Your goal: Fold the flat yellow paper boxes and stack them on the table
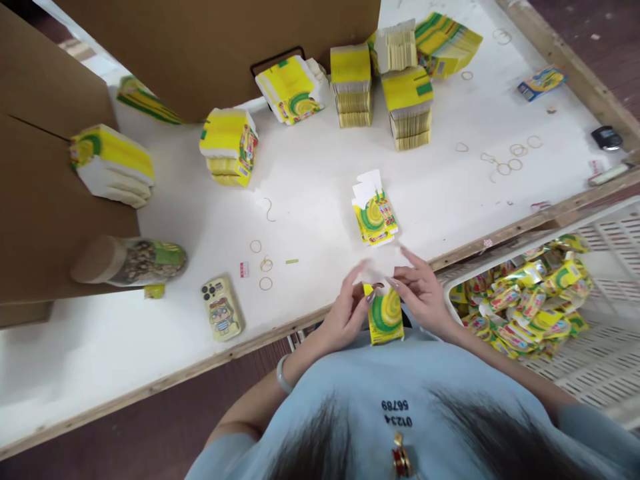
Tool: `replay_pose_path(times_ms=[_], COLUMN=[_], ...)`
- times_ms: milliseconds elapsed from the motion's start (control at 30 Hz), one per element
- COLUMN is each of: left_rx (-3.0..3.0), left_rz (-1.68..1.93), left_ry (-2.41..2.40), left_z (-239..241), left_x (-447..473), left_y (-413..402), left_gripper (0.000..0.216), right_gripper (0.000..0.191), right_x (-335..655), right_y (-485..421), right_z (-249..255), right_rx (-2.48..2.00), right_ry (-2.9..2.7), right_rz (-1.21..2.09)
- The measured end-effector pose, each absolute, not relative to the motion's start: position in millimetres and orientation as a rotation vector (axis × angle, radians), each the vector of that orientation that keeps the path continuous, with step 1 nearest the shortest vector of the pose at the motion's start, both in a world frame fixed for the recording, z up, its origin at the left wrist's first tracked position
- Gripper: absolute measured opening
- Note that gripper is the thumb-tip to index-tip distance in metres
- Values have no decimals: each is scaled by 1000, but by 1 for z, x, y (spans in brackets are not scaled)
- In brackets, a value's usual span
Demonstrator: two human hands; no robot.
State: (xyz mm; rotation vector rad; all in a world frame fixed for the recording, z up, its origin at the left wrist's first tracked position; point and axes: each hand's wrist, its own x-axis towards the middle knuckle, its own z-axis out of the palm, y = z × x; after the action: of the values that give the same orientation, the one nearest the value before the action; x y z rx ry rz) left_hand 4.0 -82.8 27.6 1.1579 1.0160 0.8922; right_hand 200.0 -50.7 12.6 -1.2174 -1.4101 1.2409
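Close to my body, over the table's front edge, a yellow and green crayon box (386,317) is between my two hands. My left hand (347,313) grips its left side near the top, thumb on the front. With bent fingers, my right hand (423,290) pinches the upper right of the same box. The white flaps at its top end are blurred, and I cannot tell how they are folded. Just beyond my fingers lies a flat, unfolded carton (374,215) of the same print, its white flaps spread.
Stacks of flat cartons (350,83) line the back of the white table (320,200) by brown cardboard (215,40). A phone (223,307), a jar (150,260) and rubber bands (510,167) lie about. At right, a white crate (600,327) holds many filled packs (525,300).
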Motion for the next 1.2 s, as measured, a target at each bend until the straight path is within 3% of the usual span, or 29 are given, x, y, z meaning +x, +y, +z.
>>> replay_pose_path(times_ms=[100,200,300,433,533,1200], left_rx=[1147,1191,1227,1218,1222,1420], left_rz=[906,898,899,803,760,680], left_ry=[1016,1045,1168,1203,1182,1080], left_z=[25,25,27,32,38,34], left_x=[4,1,-2,-3,-2,-3], left_y=[-84,-82,-78,-72,-69,-59], left_gripper=[67,61,53,64,62,58], right_gripper=[31,48,45,51,49,50], right_x=[213,224,222,210,207,216], right_y=[-46,-43,-45,-45,-41,-40], right_z=[11,15,22,32,37,45], right_rx=[-1031,-870,-995,-1053,-1021,-1128], right_ry=[-1630,-1791,-1684,-1376,-1299,-1378], right_rz=[1223,1286,1537,1945,2060,1979])
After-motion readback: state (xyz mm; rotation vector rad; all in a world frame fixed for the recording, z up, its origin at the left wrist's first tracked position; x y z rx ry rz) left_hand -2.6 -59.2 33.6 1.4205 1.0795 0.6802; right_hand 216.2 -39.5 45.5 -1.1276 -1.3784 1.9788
